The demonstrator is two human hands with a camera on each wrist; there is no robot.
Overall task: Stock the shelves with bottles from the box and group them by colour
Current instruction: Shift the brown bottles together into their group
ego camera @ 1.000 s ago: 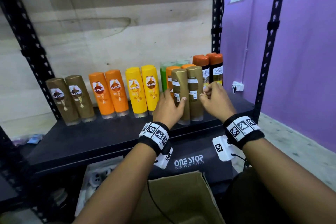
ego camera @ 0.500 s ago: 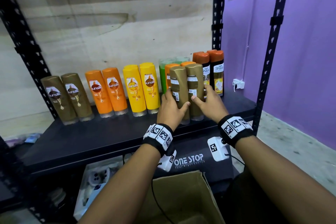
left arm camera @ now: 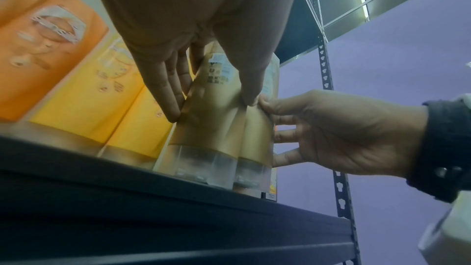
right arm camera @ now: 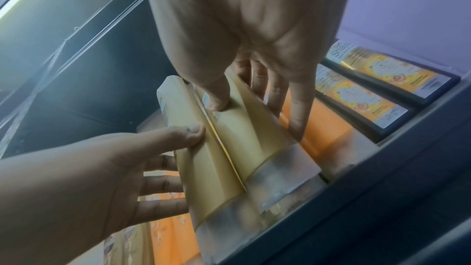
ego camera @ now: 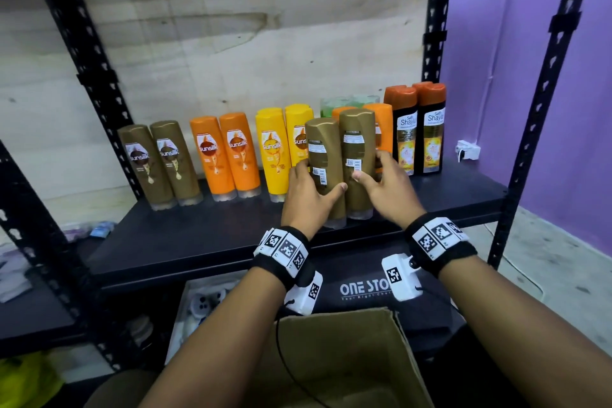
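Black metal shelf (ego camera: 212,242) against a pale board backing, purple wall off to the right. Nearest, below both wrists: open cardboard box (ego camera: 344,361), inside not visible.

Left hand (ego camera: 306,199) curled round the left brown bottle (ego camera: 323,159), thumb across its front, fingers (left arm camera: 163,88) laid down its far side. Right hand (ego camera: 385,190) likewise round the right brown bottle (ego camera: 357,156), thumb on the barcode label, fingers (right arm camera: 298,108) down the outer flank. Both bottles cap-down at the shelf's front edge, touching each other, back labels facing out. Probably gripped together for shifting as a pair toward the matching brown pair (ego camera: 162,166) far left of the fingers.

Just behind the fingers: yellow bottles (ego camera: 281,149), orange bottles partly hidden, green ones behind those. Left of the yellow ones: orange pair (ego camera: 228,156). Right of the fingers: two dark bottles with orange caps (ego camera: 417,132).
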